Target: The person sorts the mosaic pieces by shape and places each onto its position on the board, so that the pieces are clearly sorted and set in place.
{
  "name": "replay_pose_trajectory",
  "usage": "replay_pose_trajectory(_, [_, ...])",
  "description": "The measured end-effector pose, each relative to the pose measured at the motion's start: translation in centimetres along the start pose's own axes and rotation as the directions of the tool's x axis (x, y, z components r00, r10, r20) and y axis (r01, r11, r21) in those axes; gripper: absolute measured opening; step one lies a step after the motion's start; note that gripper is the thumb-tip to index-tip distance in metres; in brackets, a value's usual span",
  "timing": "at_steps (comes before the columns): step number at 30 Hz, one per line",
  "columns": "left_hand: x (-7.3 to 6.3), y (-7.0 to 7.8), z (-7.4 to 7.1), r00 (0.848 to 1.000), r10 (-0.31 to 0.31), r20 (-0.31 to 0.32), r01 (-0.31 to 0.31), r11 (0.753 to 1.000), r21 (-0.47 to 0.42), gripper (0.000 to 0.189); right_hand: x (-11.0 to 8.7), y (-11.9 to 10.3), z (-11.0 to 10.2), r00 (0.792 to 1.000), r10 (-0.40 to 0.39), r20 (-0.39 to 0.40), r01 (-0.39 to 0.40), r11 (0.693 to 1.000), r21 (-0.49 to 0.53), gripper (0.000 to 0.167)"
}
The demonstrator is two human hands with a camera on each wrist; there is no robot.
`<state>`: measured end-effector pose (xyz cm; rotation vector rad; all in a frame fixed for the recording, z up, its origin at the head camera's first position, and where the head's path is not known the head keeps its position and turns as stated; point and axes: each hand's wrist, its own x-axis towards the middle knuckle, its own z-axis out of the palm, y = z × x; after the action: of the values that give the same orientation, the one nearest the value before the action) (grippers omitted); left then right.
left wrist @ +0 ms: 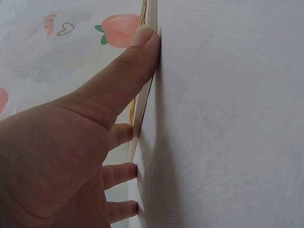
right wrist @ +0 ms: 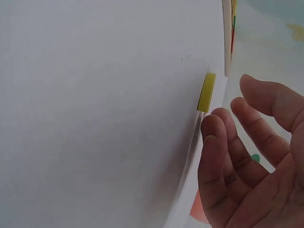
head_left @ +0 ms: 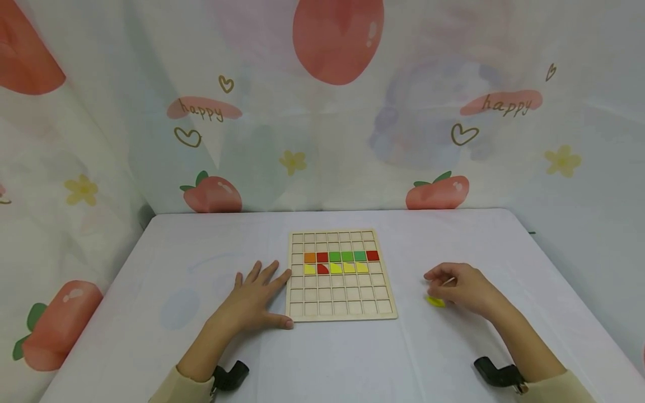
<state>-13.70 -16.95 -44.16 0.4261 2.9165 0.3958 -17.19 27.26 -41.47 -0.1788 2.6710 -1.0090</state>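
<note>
A pale wooden grid board (head_left: 340, 294) lies on the table, with one row of orange, red and green square tiles (head_left: 347, 256) and, below it, several yellow pieces and a red one. My left hand (head_left: 252, 302) is spread flat at the board's left side; in the left wrist view its thumb (left wrist: 142, 52) touches the board's edge. On the table to the right lies a yellow piece (head_left: 435, 302). My right hand (head_left: 466, 288) is over it, fingers loosely bent; the right wrist view shows the fingertips (right wrist: 213, 126) close beside the yellow piece (right wrist: 206, 92), with the thumb apart and nothing gripped.
A white cloth covers the table (head_left: 327, 364). Behind it hangs a patterned curtain (head_left: 322, 123) with fruit, hearts and flowers, and more of it runs along the left and right sides. Each wrist carries a black camera mount (head_left: 496, 372).
</note>
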Motion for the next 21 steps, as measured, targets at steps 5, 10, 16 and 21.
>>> replay_pose_trajectory(5, [0.02,-0.04,0.05,1.000,0.001,-0.001,-0.001,1.000,0.003,0.107,-0.58,0.28,-0.20,1.000,0.005,0.020,-0.005,1.000,-0.010,0.035])
replay_pose_trajectory(10, [-0.06,0.07,0.02,1.000,0.000,-0.004,0.000,1.000,0.006,0.107,-0.94,0.36,-0.10,1.000,0.014,0.028,-0.013,0.999,-0.030,0.038])
replay_pose_trajectory(16, [-0.16,0.15,-0.14,1.000,0.004,-0.002,-0.004,1.000,-0.003,0.106,-0.96,0.10,0.37,1.000,0.010,0.002,-0.010,0.995,-0.097,0.037])
replay_pose_trajectory(21, [-0.06,0.07,-0.07,1.000,0.011,-0.003,-0.011,1.000,0.003,0.107,-0.84,-0.05,0.60,1.000,0.014,-0.002,-0.014,0.988,-0.157,0.034])
